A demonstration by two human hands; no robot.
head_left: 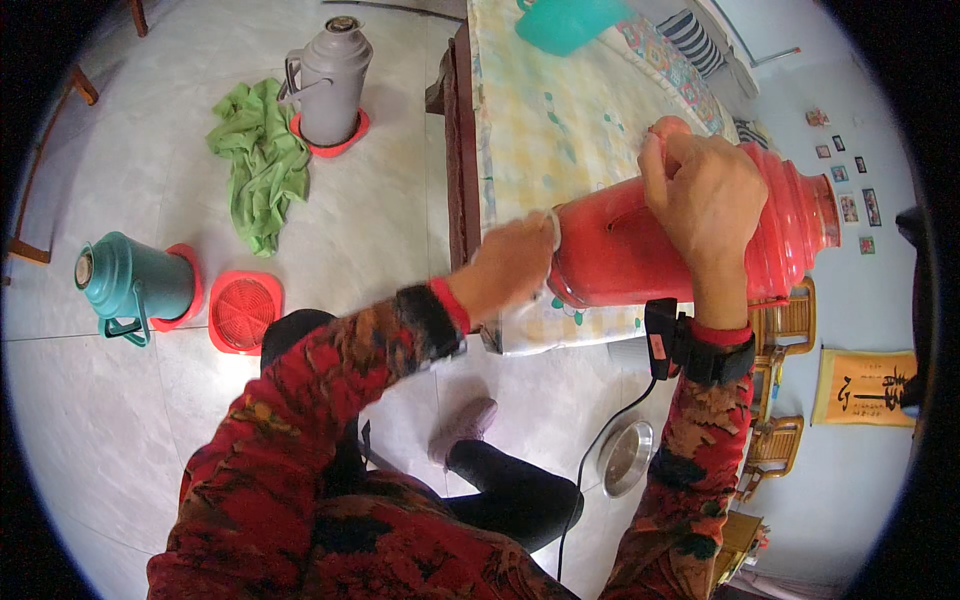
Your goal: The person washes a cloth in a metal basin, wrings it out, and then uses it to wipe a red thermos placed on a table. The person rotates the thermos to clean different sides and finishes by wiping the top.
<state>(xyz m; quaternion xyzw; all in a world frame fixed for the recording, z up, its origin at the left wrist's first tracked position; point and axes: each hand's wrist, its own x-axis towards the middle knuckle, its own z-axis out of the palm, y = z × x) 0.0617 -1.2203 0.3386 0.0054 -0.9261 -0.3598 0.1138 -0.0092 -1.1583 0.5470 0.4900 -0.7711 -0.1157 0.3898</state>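
Observation:
A red thermos flask (625, 250) is tilted onto its side in front of me, its metal-rimmed mouth pointing right. My right hand (705, 190) is closed round its handle, fingers curled at the far side of the body. At the base end is my left hand (510, 262), closed and a little blurred. Something thin and white shows around its fingers against the flask's bottom; its kind is unclear.
A table with a patterned cloth (540, 130) stands beyond the flask. On the floor at left are a grey thermos (335, 85), a teal thermos (150, 278), a green cloth (262, 160) and a red plastic base (245, 312). A metal basin (627, 458) lies near my right forearm.

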